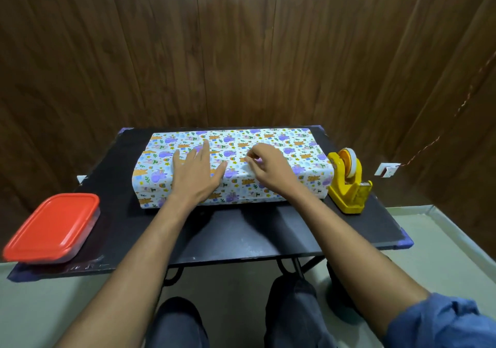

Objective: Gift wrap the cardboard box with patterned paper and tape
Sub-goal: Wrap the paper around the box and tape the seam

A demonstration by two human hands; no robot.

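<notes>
Both hands are laid on top of the wrapped cardboard box (233,165), which is set across the far half of the black bench (241,237). By the left hand (197,174) the patterned paper (295,143) is pressed flat with straight, spread fingers. The right hand (264,166) is curled, its fingertips pinched at the paper just beside the left thumb; whether a piece of tape is held cannot be told. No readable writing is seen anywhere. A yellow tape dispenser (349,182) is stood touching the box's right end. An orange-lidded container (53,228) is placed at the bench's near left corner.
</notes>
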